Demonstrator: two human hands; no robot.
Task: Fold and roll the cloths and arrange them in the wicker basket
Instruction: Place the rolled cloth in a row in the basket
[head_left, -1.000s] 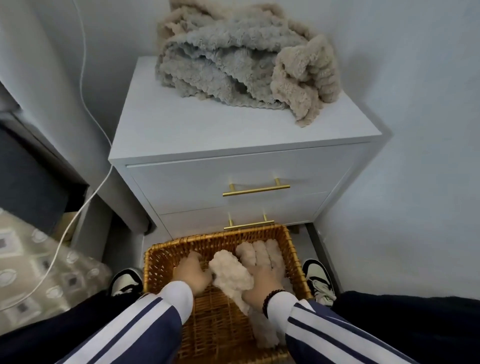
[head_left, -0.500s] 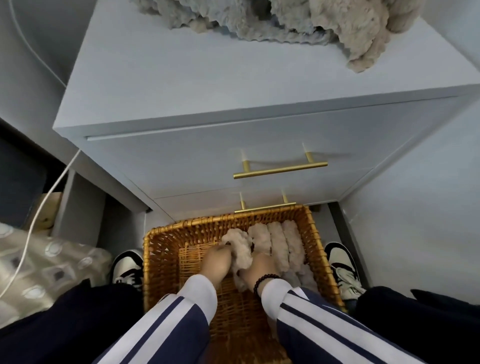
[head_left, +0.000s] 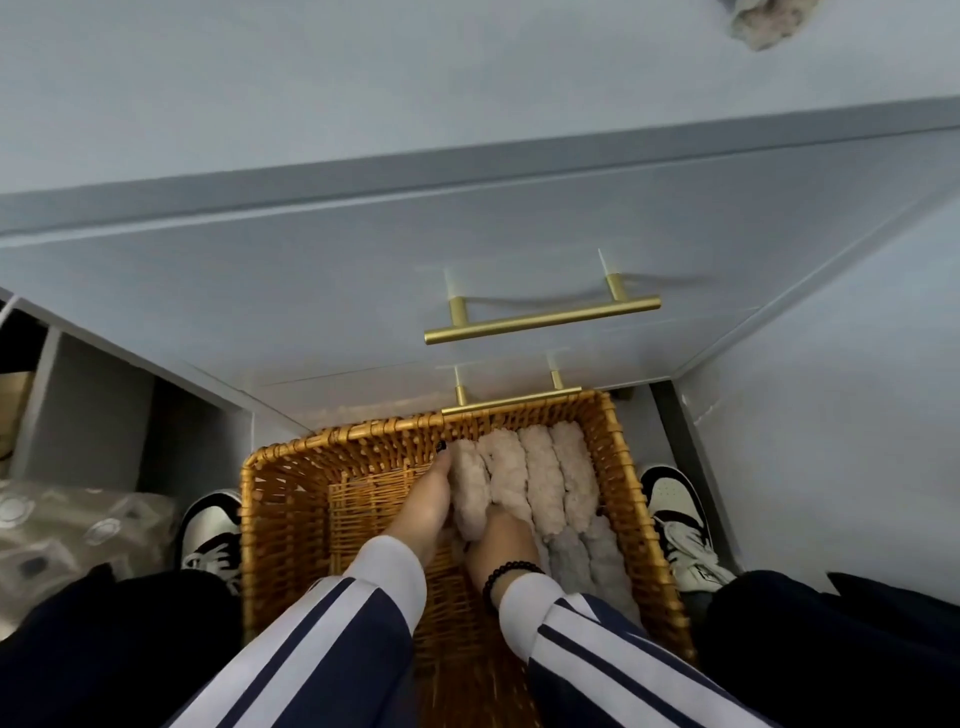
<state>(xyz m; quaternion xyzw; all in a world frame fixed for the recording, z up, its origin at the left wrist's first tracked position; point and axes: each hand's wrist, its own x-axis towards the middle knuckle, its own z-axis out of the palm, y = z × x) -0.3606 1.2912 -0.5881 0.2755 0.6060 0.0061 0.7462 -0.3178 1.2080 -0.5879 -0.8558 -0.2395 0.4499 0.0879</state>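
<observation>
Both hands are down in the wicker basket (head_left: 291, 525) rn, seating a rolled beige cloth (head_left: 469, 491) next to the three rolls (head_left: 543, 483) already lined up along the right wall. Left hand (head_left: 423, 512) lies flat along the roll's left side, fingers straight and together, pressing it sideways toward the row. Right hand (head_left: 501, 540) is at the roll's near end, fingers tucked under/around it, so prob gripping, but the tips are hidden and I can't say how tight.

Tips for this bit imo: keep pushing w/ the flat hand so the roll sits snug against its neighbour and doesn't unwind, let go of the near end last, and line the far end up w/ the others at the back wall. Fluffy fabric springs back, so a gap would let it loosen.

More rolls w/ a greyer tone (head_left: 587, 561) sit nearer in the same right-hand strip. Left half of the basket is bare weave, so plenty of room. A bit of unrolled cloth (head_left: 763, 23) peeks over the nightstand top (head_left: 363, 104).

Text/brands: nothing readable. Sneakers (head_left: 675, 514) have no logo I can make out.
</observation>
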